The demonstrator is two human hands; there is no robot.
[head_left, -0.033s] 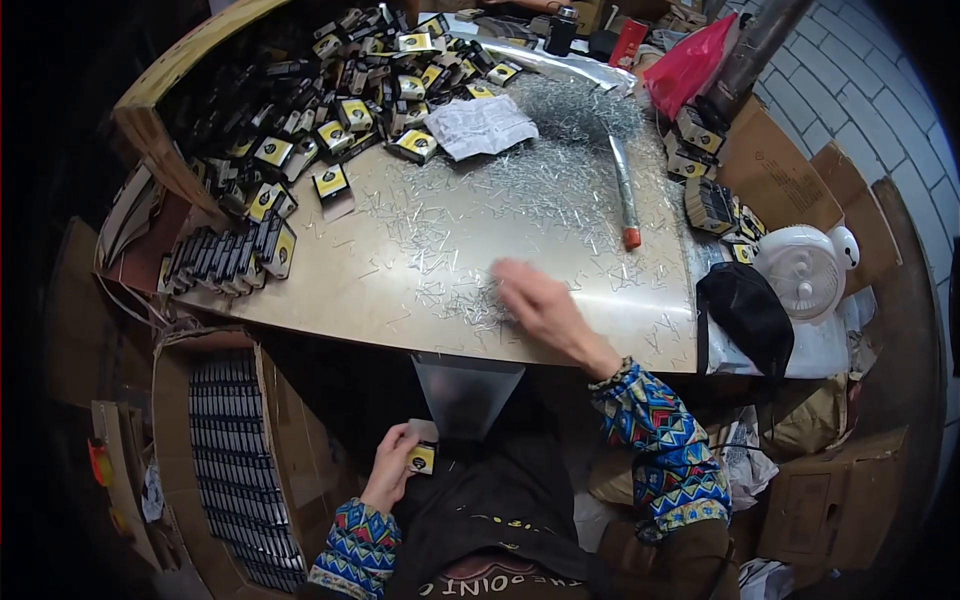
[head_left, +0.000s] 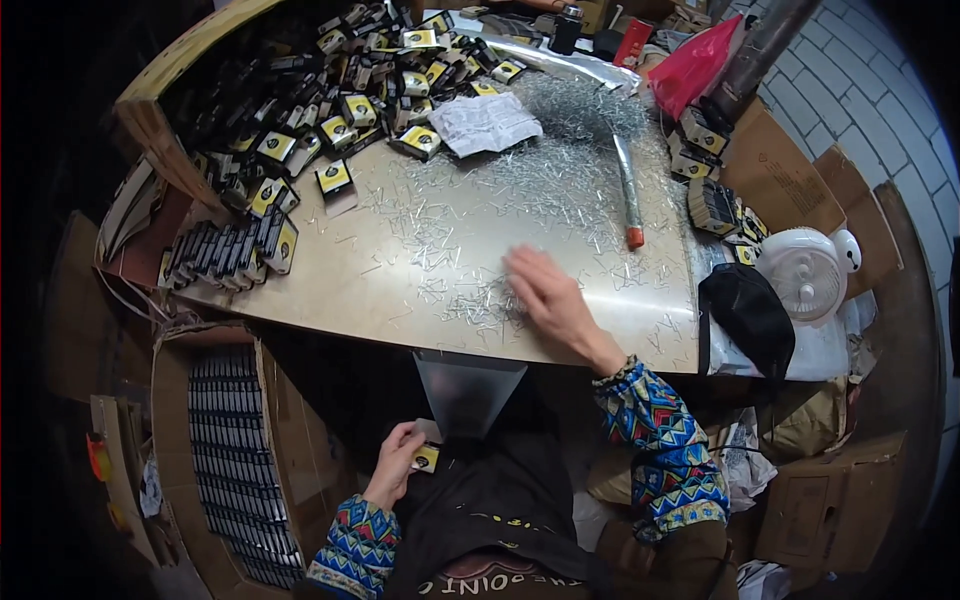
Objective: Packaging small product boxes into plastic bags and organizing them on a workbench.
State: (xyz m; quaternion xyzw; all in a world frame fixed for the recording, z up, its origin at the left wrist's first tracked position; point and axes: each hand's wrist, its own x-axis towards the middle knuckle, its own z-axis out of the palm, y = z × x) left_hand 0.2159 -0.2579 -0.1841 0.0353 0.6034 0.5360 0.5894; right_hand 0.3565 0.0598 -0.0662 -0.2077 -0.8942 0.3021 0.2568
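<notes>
Low in front of my body, my left hand (head_left: 396,464) pinches a small yellow, black and white card box (head_left: 426,458) with its flap up. My right hand (head_left: 550,298) is over the near part of the tabletop, fingers stretched out and slightly blurred, and nothing shows in it. Beside its fingertips lie loose silvery bits of bent wire (head_left: 470,300), scattered across the table (head_left: 470,220) and heaped thickly toward the back (head_left: 585,110). One similar box (head_left: 334,180) with its flap out lies on the left of the table.
Many small boxes (head_left: 357,110) are piled at the back left, beside a stacked row (head_left: 225,255). A crumpled paper (head_left: 485,125) and a red-tipped rod (head_left: 628,195) lie among the wire. A white fan (head_left: 803,275) and black cloth (head_left: 748,315) sit right. A packed carton (head_left: 235,440) stands lower left.
My right hand has shifted slightly away from me, its fingers lifting and spreading a little. My left hand still holds the box, almost in the same place.
</notes>
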